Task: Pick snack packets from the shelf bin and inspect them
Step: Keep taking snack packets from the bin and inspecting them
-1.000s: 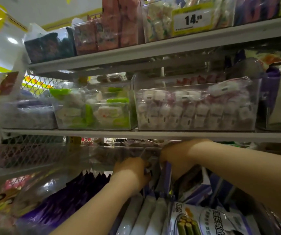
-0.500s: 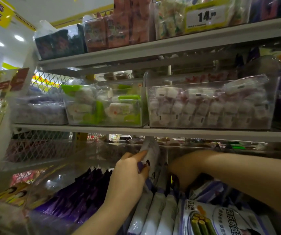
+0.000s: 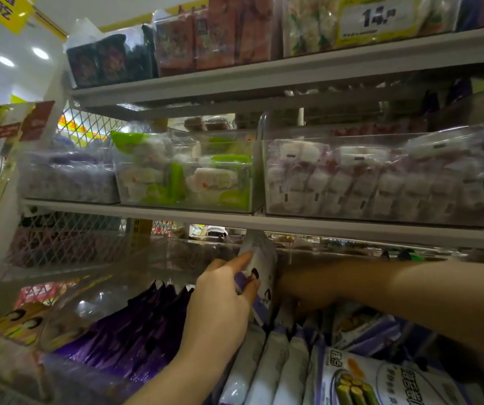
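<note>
Beneath the middle shelf (image 3: 352, 229), above the row of white packets (image 3: 281, 366) in the lower bin, one white-and-purple snack packet (image 3: 259, 270) has been lifted clear within the last second and is now held upright, its top nearly at the shelf edge. It is pinched between thumb and fingers of the left hand (image 3: 223, 305). The grip of the right hand (image 3: 299, 290) (shadowed behind the packet) cannot be told. Picking is judged done; inspection remains.

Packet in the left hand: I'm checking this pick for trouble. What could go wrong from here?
The packet has its top close under the shelf edge; lifting straight up may snag it. The left hand grips only one side, so it could slip. Neighbouring white packets stand tight below and may get dragged out.
</note>
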Motion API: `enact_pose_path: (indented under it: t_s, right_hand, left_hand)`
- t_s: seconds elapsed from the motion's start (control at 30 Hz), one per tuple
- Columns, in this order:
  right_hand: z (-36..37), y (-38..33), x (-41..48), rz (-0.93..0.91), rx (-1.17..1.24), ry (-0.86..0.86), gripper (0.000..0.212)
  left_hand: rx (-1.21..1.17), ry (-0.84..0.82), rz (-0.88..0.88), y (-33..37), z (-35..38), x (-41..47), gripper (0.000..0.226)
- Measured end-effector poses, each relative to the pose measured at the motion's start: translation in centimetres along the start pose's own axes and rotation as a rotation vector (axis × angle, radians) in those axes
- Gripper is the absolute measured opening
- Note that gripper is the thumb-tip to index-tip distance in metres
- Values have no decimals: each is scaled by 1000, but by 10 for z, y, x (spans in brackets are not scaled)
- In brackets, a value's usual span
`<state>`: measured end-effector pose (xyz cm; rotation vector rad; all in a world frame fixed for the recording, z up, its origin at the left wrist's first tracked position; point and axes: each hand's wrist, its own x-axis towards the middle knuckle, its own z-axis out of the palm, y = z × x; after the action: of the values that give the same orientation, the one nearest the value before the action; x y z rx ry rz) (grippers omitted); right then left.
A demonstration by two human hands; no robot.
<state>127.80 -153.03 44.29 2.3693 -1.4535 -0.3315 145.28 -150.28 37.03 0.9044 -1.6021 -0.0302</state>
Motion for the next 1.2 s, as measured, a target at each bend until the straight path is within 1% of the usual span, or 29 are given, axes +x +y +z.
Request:
enact_pose_path:
  t_s: [0.07,0.13,0.2,0.33,0.53,0.63,0.73,0.83,0.93,1.03,1.1,1.2]
  right_hand:
    - [2,2,4,7,-43,49,36]
    - [-2,7,3,-1,-114,73,38]
    - [-9,13,-1,-24,-182,141,40]
    - [-9,18,-12,9,-177,258,39]
    - [-4,21,-47,88,-25,452,34]
    - [-3,18,-72,152,85,497,37]
    - [-6,14,-93,210,167,535,19]
    - [-2,9,-111,261,178,582,16]
    - [5,3,-131,207,180,729,16]
    - [10,-1,-147,138,209,810,9]
    - [12,-3,-155,117,231,834,4]
    - [15,-4,-163,107,259,865,8]
  left_hand:
    - [3,3,-4,-1,1,0,48]
    - [15,6,3,-1,1,0,48]
    - [33,3,3,-1,1,1,49]
    - [50,11,14,0,1,2,49]
    - [87,9,29,6,-1,0,48]
    - [160,-7,70,13,-5,-3,47]
    - [245,-13,135,22,-9,-6,45]
    - [273,-29,165,29,-15,-12,45]
    - [291,-61,192,36,-21,-24,45]
    - [345,-131,212,46,-26,-37,46]
    - [441,-173,261,52,-28,-45,48]
    - [616,-239,347,58,-28,-57,50]
